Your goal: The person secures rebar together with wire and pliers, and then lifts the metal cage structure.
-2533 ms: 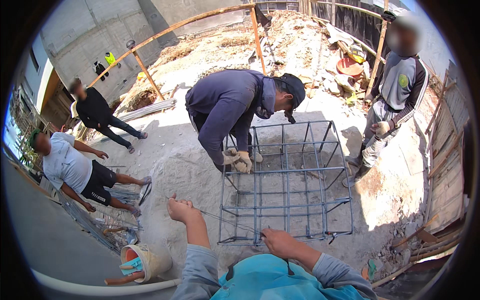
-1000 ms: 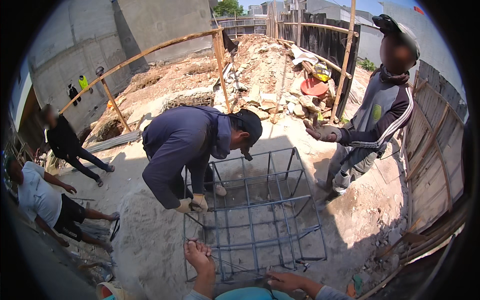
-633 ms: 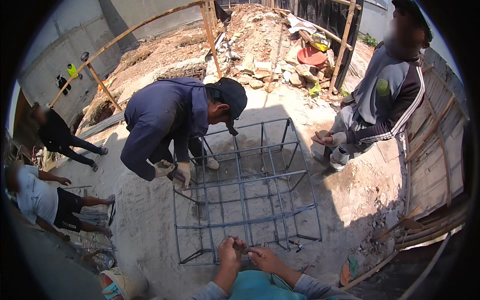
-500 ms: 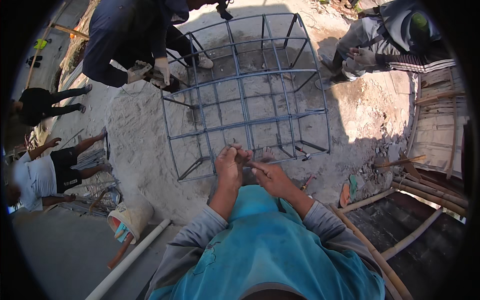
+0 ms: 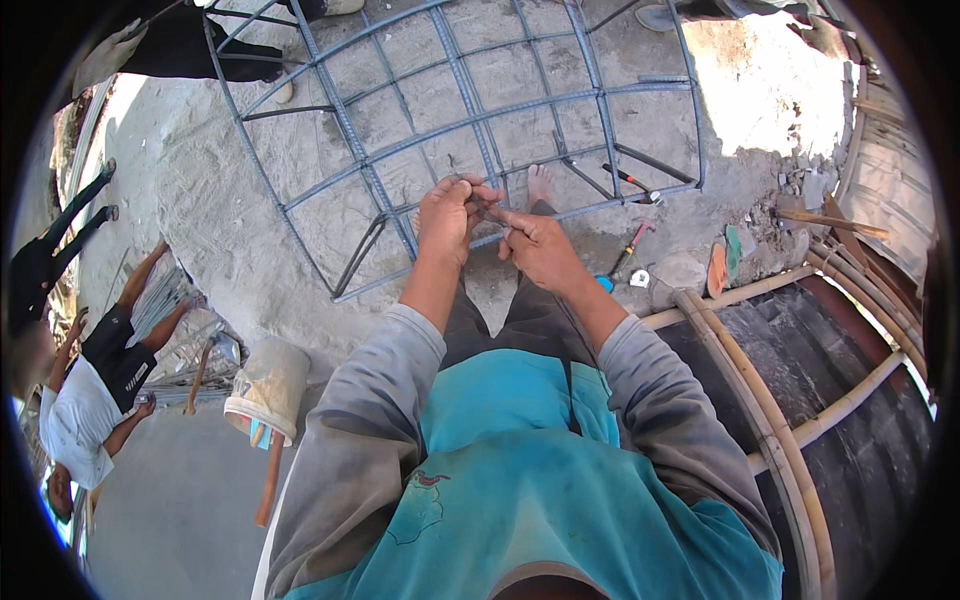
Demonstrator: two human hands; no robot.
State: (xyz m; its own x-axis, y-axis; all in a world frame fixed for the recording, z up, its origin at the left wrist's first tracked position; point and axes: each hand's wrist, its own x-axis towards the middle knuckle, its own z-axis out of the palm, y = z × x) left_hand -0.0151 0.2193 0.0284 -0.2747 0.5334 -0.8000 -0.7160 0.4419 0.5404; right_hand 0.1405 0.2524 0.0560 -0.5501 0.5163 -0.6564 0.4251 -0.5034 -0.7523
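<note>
My left hand (image 5: 447, 215) is closed in a pinch on a thin dark wire (image 5: 451, 160), whose end pokes up above the fingers. Against its fingertips, my right hand (image 5: 541, 250) is also closed, index finger reaching forward, on what looks like the same wire; the fingers hide most of it. Both hands are in front of my body, over the near edge of a steel rebar cage (image 5: 480, 118). My bare foot (image 5: 540, 182) shows on the ground beyond the right hand.
Right of my feet lie red-and-black-handled pliers (image 5: 625, 178), a hammer (image 5: 632, 248), a white tape measure (image 5: 639, 278) and sandals (image 5: 716, 270). A bucket (image 5: 275, 375) with a wooden-handled tool is at left. Bamboo poles (image 5: 760, 400) border the right. Other people (image 5: 85, 370) are at left.
My view has tipped down: the cage sits higher in the picture, and the two people beside it are mostly out of view. My hands stay together at the wire.
</note>
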